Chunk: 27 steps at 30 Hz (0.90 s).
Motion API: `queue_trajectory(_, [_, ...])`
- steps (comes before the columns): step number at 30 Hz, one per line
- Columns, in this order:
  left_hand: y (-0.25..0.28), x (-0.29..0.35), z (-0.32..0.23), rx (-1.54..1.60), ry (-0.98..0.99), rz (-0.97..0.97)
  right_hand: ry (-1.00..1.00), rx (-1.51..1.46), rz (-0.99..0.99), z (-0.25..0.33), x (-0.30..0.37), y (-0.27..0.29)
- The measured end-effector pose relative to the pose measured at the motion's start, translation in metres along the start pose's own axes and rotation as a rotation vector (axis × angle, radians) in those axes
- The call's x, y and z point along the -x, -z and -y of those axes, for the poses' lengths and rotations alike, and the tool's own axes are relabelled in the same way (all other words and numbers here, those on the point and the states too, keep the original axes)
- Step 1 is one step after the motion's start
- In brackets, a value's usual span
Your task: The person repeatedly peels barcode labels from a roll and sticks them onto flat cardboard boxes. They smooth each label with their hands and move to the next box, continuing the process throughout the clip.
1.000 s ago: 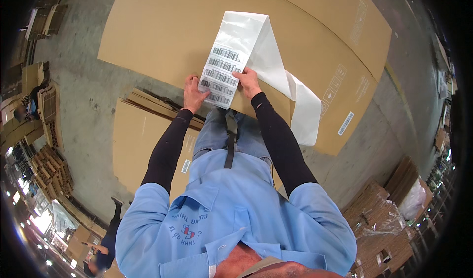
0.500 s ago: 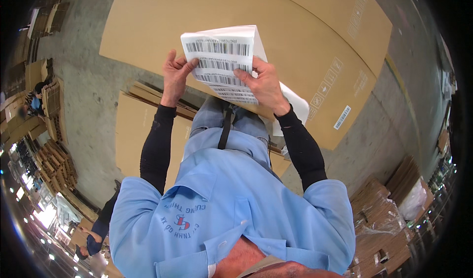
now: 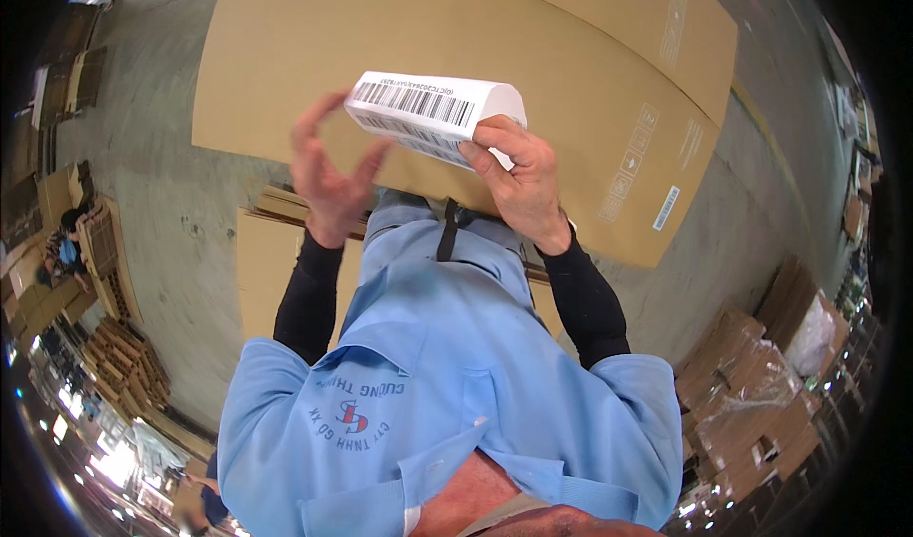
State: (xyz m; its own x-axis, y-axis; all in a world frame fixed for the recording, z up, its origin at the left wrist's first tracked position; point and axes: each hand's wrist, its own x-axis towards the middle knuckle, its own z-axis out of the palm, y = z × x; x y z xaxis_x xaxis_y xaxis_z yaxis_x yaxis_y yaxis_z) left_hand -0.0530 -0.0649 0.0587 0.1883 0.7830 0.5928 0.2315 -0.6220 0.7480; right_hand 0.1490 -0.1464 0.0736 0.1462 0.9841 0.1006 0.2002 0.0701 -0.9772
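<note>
A folded strip of white barcode labels (image 3: 418, 109) is held over a large flat brown carton (image 3: 314, 52). My right hand (image 3: 518, 171) pinches its right end between thumb and fingers, where the strip bends round into a loop. Close to the left end is my left hand (image 3: 333, 171), slightly blurred, with thumb and fingers spread apart and nothing visible between them. One small barcode label (image 3: 666, 208) is stuck on the carton's right part, near printed handling symbols.
More flat cardboard (image 3: 262, 271) lies low beside my legs. Stacked cartons with plastic wrap (image 3: 747, 375) stand at the lower right. On the far left are cardboard stacks (image 3: 124, 366) and another person (image 3: 67, 252).
My left hand has let go of the labels and spread open. The long hanging part of the strip has been gathered into a shorter, curled bundle in my right hand.
</note>
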Motion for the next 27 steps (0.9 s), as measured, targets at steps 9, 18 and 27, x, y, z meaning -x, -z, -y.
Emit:
queue_trajectory(9, [0.042, -0.051, 0.052, 0.100, -0.220, 0.358, 0.024, 0.138, -0.030, 0.022, -0.041, -0.084])
queue_trajectory(18, [0.040, -0.037, 0.060, 0.117, -0.108, 0.491, -0.024, 0.203, 0.087, -0.001, -0.032, -0.079])
queue_trajectory(27, [0.027, -0.034, 0.052, 0.085, 0.200, 0.584, -0.050, 0.104, 0.191, -0.025, -0.033, -0.059])
